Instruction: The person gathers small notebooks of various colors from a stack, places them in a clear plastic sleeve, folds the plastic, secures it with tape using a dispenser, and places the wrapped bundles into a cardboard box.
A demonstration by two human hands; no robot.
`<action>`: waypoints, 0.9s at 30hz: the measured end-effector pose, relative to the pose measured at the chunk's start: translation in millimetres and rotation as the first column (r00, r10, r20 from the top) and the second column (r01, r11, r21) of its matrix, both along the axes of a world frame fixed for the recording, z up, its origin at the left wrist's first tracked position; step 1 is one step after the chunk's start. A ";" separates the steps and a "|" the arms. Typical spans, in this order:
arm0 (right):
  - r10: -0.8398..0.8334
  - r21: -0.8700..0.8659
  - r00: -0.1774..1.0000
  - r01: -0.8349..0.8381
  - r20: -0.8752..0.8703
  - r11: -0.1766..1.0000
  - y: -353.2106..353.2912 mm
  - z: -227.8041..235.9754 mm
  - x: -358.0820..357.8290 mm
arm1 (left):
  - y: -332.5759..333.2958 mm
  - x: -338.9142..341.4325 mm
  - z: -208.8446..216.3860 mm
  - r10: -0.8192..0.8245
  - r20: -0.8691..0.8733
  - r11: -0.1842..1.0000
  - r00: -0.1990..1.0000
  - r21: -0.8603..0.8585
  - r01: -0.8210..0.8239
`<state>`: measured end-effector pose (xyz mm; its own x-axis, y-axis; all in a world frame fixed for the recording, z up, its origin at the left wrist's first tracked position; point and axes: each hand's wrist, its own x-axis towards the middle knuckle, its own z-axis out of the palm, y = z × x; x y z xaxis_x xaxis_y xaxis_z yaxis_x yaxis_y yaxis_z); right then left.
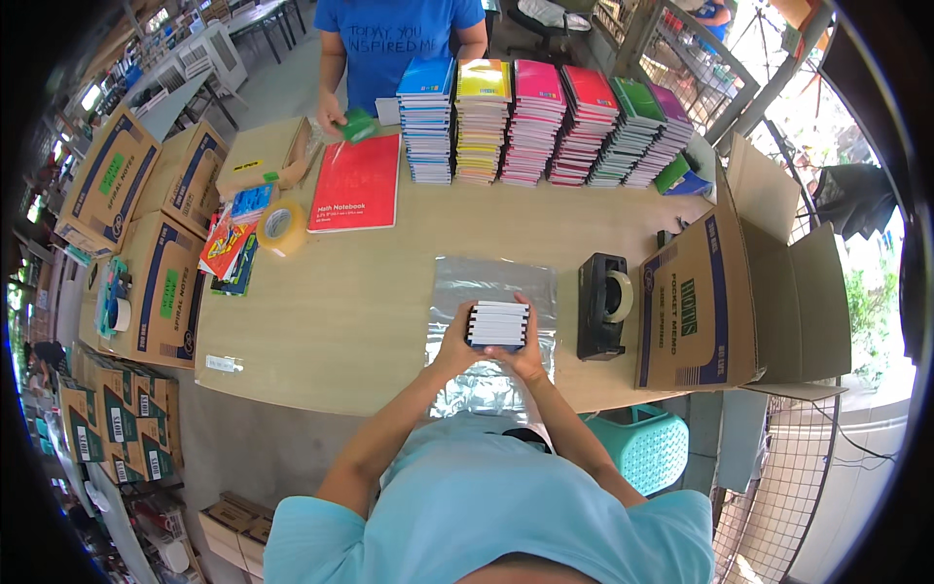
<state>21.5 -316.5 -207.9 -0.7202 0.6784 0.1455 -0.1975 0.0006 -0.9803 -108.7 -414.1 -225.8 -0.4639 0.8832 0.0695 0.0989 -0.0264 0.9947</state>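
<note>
Between my two hands is a small stack of pocket notebooks (pixel 498 319), its white page edges facing up and a dark blue cover at the near side. My left hand (pixel 456 343) wraps the stack's left side. On its right side, my right hand (pixel 526 356) is closed round it, with the thumbs near the bottom edge. Under the hands lies a shiny transparent plastic bag or sheet (pixel 486 274), which runs toward the table's near edge. A black tape dispenser (pixel 590 310) with a tape roll stands to the right of the hands.
Tall notebook stacks (pixel 425 127) in several colours line the table's (pixel 321 311) far side. An open carton (pixel 696 302) stands at right. A red notebook (pixel 356 183), tape roll (pixel 282 228) and cartons (pixel 165 287) are at left. Across the table, a person's hand (pixel 332 115) holds something green.
</note>
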 end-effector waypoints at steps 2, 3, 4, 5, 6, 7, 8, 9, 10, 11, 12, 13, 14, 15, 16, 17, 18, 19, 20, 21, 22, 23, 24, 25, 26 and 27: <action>-0.039 0.083 0.998 0.034 0.049 0.996 9.4 -11.3 0.5 | 6.4 -1.8 0.7 0.052 -0.112 0.998 0.992 0.043 -0.048; -0.027 0.086 0.998 0.023 0.048 0.996 11.3 -12.6 2.3 | 5.5 -4.5 4.8 0.046 -0.115 0.998 0.992 0.047 -0.041; -0.016 0.088 0.999 0.012 0.047 0.996 9.9 -14.3 4.9 | 2.2 -4.8 8.8 0.039 -0.119 0.998 0.992 0.051 -0.033; -0.049 0.039 0.999 0.049 -0.003 0.998 7.5 -26.2 0.4 | -1.1 -8.5 -3.3 -0.022 0.013 0.999 1.000 0.024 0.021; -0.039 0.047 0.999 0.039 -0.008 0.998 8.1 -26.8 -2.1 | 2.2 -13.3 -8.9 -0.011 0.008 0.999 1.000 0.032 0.011; -0.012 0.037 1.000 0.012 0.003 0.999 8.5 -27.2 -3.9 | 5.3 -18.0 -14.2 0.005 -0.152 0.999 0.988 0.048 0.003; -0.002 0.017 1.000 0.002 0.028 1.000 8.0 -32.8 2.4 | 7.7 -13.5 -11.8 0.004 -0.294 0.998 0.956 0.054 0.012; -0.009 0.014 0.999 0.008 0.038 1.000 11.0 -38.9 3.7 | 8.3 -9.0 -6.3 0.082 -0.339 0.988 0.937 0.149 -0.033; -0.021 0.029 1.000 0.021 0.003 0.999 15.4 -45.3 2.2 | 9.7 -6.9 -6.4 0.075 -0.330 0.989 0.941 0.146 -0.028; -0.025 0.047 0.999 0.027 -0.040 0.999 17.4 -42.4 -3.6 | 10.1 -9.6 -4.5 0.014 -0.177 0.999 0.984 0.054 -0.005; -0.023 0.048 0.999 0.025 -0.039 0.999 15.0 -39.5 -5.8 | 11.0 -11.3 -2.5 -0.034 -0.013 0.999 0.999 -0.033 0.034; -0.066 0.016 0.995 0.068 -0.075 0.998 11.3 -36.7 -7.4 | 9.8 -11.0 -0.7 -0.024 -0.071 1.000 0.997 -0.009 0.023; -0.117 -0.024 0.987 0.115 -0.107 0.993 6.9 -33.5 -5.6 | 9.1 -9.2 0.6 -0.030 -0.067 0.999 0.997 -0.013 0.029; -0.124 -0.028 0.987 0.122 -0.103 0.992 7.3 -42.9 -2.7 | 9.1 -7.3 1.9 -0.037 -0.017 0.999 0.999 -0.023 0.037; -0.130 -0.014 0.989 0.130 -0.070 0.991 8.1 -52.8 -1.3 | 9.5 -5.1 3.0 -0.043 0.034 0.999 0.999 -0.032 0.044; -0.129 0.001 0.991 0.129 -0.042 0.992 8.3 -51.7 -4.5 | 9.6 -5.8 0.9 -0.042 0.033 0.998 0.999 -0.034 0.043; -0.127 -0.001 0.991 0.127 -0.042 0.992 8.1 -50.3 -5.7 | 9.7 -6.3 -1.5 -0.022 -0.030 0.999 0.999 -0.037 0.021; -0.128 0.022 0.991 0.129 -0.037 0.991 7.5 -49.1 -6.8 | 9.8 -6.9 -3.9 -0.002 -0.094 0.999 0.996 -0.039 -0.002; -0.127 0.046 0.991 0.128 -0.031 0.991 7.9 -49.1 -6.5 | 10.4 -7.3 -8.4 0.002 -0.092 0.999 0.996 -0.039 -0.006; -0.122 0.046 0.992 0.123 -0.030 0.991 8.0 -53.4 -6.2 | 10.3 -8.5 -12.9 -0.002 -0.044 1.000 0.999 -0.020 0.002; -0.137 0.087 0.991 0.137 0.001 0.987 7.0 -55.6 -6.5 | 9.3 -9.2 -17.2 -0.007 0.004 1.000 1.000 0.001 0.007; -0.157 0.126 0.987 0.152 0.031 0.980 5.9 -57.9 -6.8 | 9.4 -10.8 -16.2 -0.014 -0.042 1.000 0.999 -0.004 0.014; -0.154 0.123 0.988 0.149 0.031 0.981 7.1 -59.8 -6.3 | 10.6 -12.1 -15.2 -0.011 -0.042 1.000 0.999 -0.007 0.011; -0.165 0.138 0.986 0.163 -0.002 0.977 10.1 -61.4 -5.8 | 12.6 -13.4 -14.2 -0.007 -0.104 1.000 0.995 0.024 0.010; -0.179 0.147 0.983 0.182 -0.036 0.972 10.0 -60.7 -6.7 | 13.4 -14.7 -9.9 -0.006 -0.166 0.999 0.986 0.049 0.014; -0.183 0.139 0.982 0.186 -0.037 0.973 9.0 -60.1 -7.5 | 15.0 -14.3 -5.7 0.006 -0.174 0.999 0.985 0.053 0.003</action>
